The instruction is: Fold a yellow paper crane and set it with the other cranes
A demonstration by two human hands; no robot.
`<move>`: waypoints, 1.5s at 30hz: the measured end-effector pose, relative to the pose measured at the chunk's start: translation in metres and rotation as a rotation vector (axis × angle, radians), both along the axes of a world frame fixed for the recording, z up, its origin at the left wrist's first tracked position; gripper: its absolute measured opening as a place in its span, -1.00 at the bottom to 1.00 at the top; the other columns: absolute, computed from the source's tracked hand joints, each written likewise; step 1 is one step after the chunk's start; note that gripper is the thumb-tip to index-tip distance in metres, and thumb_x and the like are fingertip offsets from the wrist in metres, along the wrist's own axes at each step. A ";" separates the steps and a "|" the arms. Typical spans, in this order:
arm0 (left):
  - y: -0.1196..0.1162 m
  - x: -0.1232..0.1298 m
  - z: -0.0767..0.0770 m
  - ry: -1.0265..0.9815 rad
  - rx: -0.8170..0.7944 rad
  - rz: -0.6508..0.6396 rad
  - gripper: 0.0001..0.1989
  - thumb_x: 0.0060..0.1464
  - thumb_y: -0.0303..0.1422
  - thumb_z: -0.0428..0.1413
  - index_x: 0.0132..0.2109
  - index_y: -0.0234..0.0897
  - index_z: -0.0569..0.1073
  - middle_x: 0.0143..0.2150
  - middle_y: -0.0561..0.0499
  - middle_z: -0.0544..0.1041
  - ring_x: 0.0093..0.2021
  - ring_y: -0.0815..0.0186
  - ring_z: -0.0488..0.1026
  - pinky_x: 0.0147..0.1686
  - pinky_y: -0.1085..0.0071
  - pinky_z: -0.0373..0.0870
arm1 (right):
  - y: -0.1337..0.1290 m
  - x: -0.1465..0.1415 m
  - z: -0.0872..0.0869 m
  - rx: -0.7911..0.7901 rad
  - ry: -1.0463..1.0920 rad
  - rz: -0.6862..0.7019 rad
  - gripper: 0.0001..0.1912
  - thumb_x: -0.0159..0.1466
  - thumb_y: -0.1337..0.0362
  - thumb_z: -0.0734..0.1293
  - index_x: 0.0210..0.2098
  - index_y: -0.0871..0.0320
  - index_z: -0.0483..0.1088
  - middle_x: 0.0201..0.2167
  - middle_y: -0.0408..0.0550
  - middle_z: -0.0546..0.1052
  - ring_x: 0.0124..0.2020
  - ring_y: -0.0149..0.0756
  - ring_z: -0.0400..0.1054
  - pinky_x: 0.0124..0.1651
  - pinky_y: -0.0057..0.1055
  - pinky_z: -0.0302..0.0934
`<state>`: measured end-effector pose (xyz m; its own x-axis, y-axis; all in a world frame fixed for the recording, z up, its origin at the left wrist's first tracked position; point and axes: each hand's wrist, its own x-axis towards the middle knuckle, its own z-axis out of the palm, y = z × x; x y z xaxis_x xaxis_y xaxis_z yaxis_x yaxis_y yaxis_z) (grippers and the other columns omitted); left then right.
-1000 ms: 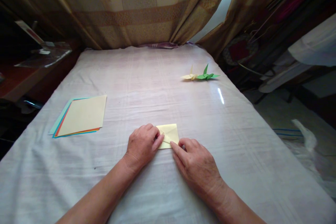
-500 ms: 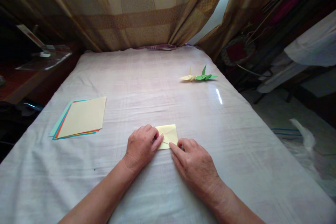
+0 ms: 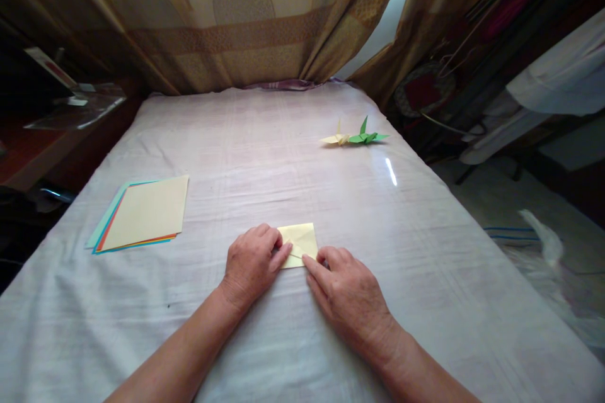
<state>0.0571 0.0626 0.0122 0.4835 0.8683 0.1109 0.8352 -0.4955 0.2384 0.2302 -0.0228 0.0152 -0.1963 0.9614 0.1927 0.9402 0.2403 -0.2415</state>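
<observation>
A small pale yellow folded paper [image 3: 302, 238] lies flat on the cloth-covered surface in front of me, a slanting fold line across it. My left hand [image 3: 253, 258] is closed at its left side, the thumb pressing on the paper and the fingers curled over its edge. From the right, my right hand [image 3: 348, 289] rests its index fingertip on the fold near the lower right, its other fingers bent. The left end of the paper is hidden under my left hand.
A stack of coloured paper sheets [image 3: 146, 214] lies to the left, cream on top. Farther back on the right sit a cream paper crane [image 3: 337, 139] and a green paper crane [image 3: 366, 136], side by side. A patterned curtain [image 3: 236, 19] hangs beyond the white cloth [image 3: 255, 119].
The whole view has shifted very slightly. Both hands keep the same hold on the folded paper, and I see no clear change in it.
</observation>
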 end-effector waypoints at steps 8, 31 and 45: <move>0.000 -0.001 0.001 -0.003 -0.007 0.005 -0.79 0.19 -0.24 0.07 -0.38 -0.21 0.40 -0.38 0.05 0.45 -0.35 0.30 0.37 -0.35 0.38 0.15 | 0.002 0.003 0.003 -0.014 0.030 0.003 -0.83 0.28 0.33 0.31 -0.15 0.05 0.49 -0.30 -0.06 0.49 -0.28 -0.29 0.30 -0.25 -0.40 0.13; 0.001 0.000 0.003 -0.037 -0.030 0.009 -0.79 0.17 -0.25 0.08 -0.40 -0.21 0.38 -0.39 0.07 0.45 -0.36 0.31 0.37 -0.36 0.39 0.16 | 0.002 0.022 0.012 -0.101 0.004 0.035 -0.86 0.30 0.28 0.29 -0.25 0.02 0.52 -0.32 -0.13 0.48 -0.34 -0.37 0.30 -0.29 -0.44 0.08; 0.006 -0.005 0.005 -0.107 -0.128 0.013 -0.83 0.16 -0.28 0.07 -0.38 -0.22 0.37 -0.39 0.07 0.45 -0.38 0.33 0.36 -0.39 0.42 0.17 | 0.004 0.025 0.012 -0.136 0.021 0.040 -0.85 0.30 0.29 0.30 -0.25 0.00 0.53 -0.31 -0.13 0.48 -0.33 -0.37 0.32 -0.29 -0.44 0.10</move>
<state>0.0521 0.0688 0.0171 0.4631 0.8850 0.0491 0.8079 -0.4442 0.3873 0.2549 -0.0186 0.0272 -0.2321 0.9705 0.0657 0.9251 0.2412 -0.2934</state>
